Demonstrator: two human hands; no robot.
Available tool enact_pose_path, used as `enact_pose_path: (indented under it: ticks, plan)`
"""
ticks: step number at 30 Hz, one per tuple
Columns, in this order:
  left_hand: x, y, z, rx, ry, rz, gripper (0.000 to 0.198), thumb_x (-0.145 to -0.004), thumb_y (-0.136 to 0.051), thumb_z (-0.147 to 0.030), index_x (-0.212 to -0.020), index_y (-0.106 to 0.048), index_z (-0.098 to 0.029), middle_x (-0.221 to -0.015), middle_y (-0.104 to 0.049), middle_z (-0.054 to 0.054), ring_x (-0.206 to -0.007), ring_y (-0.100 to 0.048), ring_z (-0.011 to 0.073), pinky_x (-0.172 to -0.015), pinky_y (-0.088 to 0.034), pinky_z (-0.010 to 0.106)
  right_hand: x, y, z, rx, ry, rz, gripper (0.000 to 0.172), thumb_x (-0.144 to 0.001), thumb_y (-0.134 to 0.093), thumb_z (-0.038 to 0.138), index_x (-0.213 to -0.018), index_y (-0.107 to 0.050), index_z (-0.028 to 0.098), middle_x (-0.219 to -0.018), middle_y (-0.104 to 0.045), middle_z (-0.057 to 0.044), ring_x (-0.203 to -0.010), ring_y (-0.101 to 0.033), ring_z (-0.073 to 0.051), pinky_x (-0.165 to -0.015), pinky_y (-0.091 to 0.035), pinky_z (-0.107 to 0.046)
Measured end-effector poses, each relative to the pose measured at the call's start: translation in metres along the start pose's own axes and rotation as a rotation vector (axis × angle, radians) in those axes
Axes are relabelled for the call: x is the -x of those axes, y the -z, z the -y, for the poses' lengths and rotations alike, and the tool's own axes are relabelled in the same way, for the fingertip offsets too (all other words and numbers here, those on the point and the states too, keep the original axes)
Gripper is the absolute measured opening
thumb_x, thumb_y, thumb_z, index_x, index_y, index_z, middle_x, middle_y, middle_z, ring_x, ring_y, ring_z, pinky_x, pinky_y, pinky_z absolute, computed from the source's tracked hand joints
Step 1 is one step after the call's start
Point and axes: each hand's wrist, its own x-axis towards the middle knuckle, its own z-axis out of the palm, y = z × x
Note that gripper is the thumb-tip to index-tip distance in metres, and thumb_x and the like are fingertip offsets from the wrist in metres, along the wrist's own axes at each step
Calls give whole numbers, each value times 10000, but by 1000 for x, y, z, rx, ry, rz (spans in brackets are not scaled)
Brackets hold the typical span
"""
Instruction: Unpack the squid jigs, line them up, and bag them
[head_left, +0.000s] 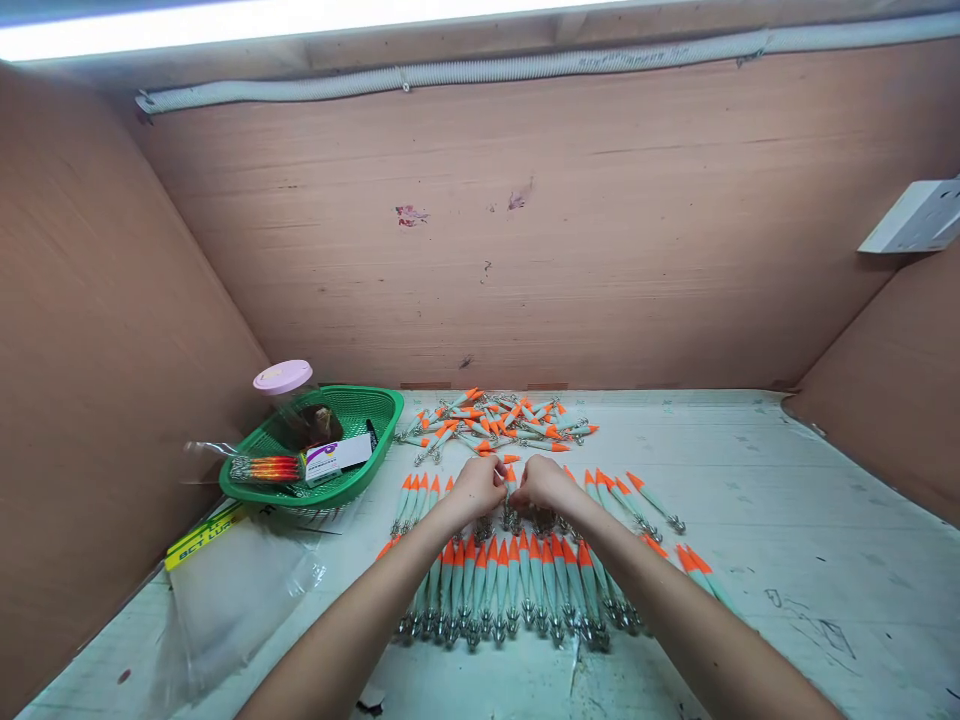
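Note:
My left hand (480, 487) and my right hand (546, 485) meet over the middle of the upper row, fingers curled inward. Between them stands a squid jig (511, 478) with an orange tip and metal hooks, and the fingertips of both hands pinch at it. Part of the row is hidden under my hands. Nearer to me, a front row of squid jigs (491, 575) lies side by side, orange tips away from me and hooks towards me. Beyond my hands, a loose pile of squid jigs (514, 420) points in mixed directions.
A green basket (390, 420) at the left holds a jar with a pink lid (283, 376), a packet of red-yellow lures (271, 468) and a white card (337, 457). Clear plastic bags (232, 590) lie before it. Wooden walls enclose the table; a socket (911, 218) is at right.

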Motion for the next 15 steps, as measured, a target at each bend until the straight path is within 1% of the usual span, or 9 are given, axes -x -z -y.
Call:
enact_pose_path:
  ticks: [1,3,5,7,9,11,15]
  plan:
    - [1,1,-1,-53,-7,-23,206,-603,-587,3,-704,-599,-176,-625,-601,1,-691,-607,187,-658,-442,266,-2,1,-1,31,14,-12,283,-865,-619,348,-667,-594,147,-614,-600,28,-529,-550,-82,-546,-480,-229]
    - [1,5,-1,-145,-15,-82,163,-643,-581,-26,-694,-613,-178,-764,-646,56,-813,-615,231,-727,-435,299,-7,7,-2,92,53,-51,243,-880,-600,347,-736,-616,151,-709,-633,8,-609,-585,-98,-607,-504,-254]
    - [-4,10,-1,-219,-16,-146,169,-699,-552,-50,-766,-637,-180,-934,-651,97,-921,-600,260,-781,-421,324,-12,14,0,151,112,-112,198,-897,-576,338,-843,-631,156,-853,-652,-22,-743,-615,-127,-701,-519,-297]
    - [-13,14,-1,-274,-9,-208,199,-750,-515,-65,-841,-646,-185,-1056,-622,115,-1011,-570,272,-826,-404,337,-16,20,4,207,188,-176,178,-906,-561,323,-940,-630,162,-1005,-639,-51,-892,-610,-163,-802,-508,-352]
    - [-21,15,1,-310,5,-256,197,-775,-512,-90,-890,-643,-182,-1093,-604,126,-1061,-543,278,-849,-394,340,-19,21,9,255,262,-217,180,-907,-558,307,-998,-622,165,-1107,-610,-66,-996,-583,-191,-871,-482,-399]
    - [-29,14,3,-324,17,-282,161,-762,-557,-120,-890,-641,-170,-1077,-602,135,-1064,-536,284,-844,-396,336,-20,19,13,293,319,-230,175,-899,-569,295,-998,-622,162,-1140,-596,-70,-1042,-562,-204,-901,-464,-422]
    - [-41,13,9,-292,-7,-286,74,-709,-626,-129,-774,-630,-162,-1009,-617,126,-1034,-541,278,-824,-400,318,-24,14,13,313,401,-237,116,-855,-618,255,-902,-627,149,-1119,-590,-66,-1076,-528,-221,-904,-444,-427]
